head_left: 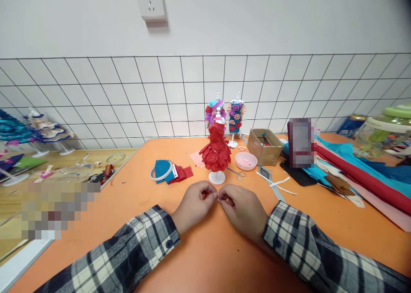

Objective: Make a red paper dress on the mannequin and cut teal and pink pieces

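My left hand [195, 205] is closed in a pinch, with a bit of a small red piece [206, 194] showing among its fingers. My right hand [244, 208] meets it fingertip to fingertip, also pinched; what lies between those tips is too small to make out. Just beyond both hands stands a little mannequin in a ruffled red dress [215, 149] on a round white base [217, 178]. Small scissors [238, 174] lie right of that base. To its left are red folded pieces [182, 173] and a blue piece [162, 170] under a white ring [152, 173].
Behind the red dress stand two more dressed mannequins, one in purple [212, 109] and one in blue with flowers [235, 117]. A pink bowl [246, 161], a cardboard box [265, 149], a phone-like device [301, 143] and coloured sheets [362, 169] occupy the right side of the orange table [128, 207].
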The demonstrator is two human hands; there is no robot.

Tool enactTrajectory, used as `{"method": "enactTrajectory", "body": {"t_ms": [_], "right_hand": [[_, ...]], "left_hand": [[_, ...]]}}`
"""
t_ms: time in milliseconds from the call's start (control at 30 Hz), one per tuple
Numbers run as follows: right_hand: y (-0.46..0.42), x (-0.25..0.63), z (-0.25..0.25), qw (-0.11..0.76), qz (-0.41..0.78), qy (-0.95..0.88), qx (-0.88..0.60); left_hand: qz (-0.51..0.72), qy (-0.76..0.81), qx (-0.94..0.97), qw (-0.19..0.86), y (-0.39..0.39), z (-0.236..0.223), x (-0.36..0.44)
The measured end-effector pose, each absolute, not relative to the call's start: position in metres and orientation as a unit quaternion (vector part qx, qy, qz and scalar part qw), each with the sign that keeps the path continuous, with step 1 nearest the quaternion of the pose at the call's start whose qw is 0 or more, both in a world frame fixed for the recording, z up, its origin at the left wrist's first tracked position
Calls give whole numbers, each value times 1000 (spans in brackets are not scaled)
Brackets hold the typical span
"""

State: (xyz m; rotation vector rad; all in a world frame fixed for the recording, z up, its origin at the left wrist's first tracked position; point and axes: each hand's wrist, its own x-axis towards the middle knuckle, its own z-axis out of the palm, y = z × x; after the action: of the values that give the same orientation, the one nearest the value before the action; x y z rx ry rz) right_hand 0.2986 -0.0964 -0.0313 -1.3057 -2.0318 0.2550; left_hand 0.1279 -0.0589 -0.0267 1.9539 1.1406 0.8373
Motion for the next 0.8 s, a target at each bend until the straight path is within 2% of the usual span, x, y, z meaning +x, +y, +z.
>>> {"method": "enactTrajectory", "body": {"t_ms": [100, 200, 333, 467, 700, 800], "right_hand": [[-99, 297, -33, 388, 108, -755, -517], [-98, 294, -33, 450, 190, -701, -519], [-91, 294, -32, 518, 413, -558, -500], [-80, 302, -32, 487, 577, -490, -436], [-70, 315, -32, 457, 565, -568, -386], [-70, 315, -32, 457, 524, -608, -384]], "left_hand": [[381, 410, 649, 516, -59, -30, 130], [423, 381, 573, 590, -62, -33, 131], [444, 386, 570, 573, -63, -32, 132], [431, 381, 594, 562, -63, -27, 132], [382, 345, 585, 627, -66, -30, 132], [364, 325, 578, 654, -66, -32, 133]]}}
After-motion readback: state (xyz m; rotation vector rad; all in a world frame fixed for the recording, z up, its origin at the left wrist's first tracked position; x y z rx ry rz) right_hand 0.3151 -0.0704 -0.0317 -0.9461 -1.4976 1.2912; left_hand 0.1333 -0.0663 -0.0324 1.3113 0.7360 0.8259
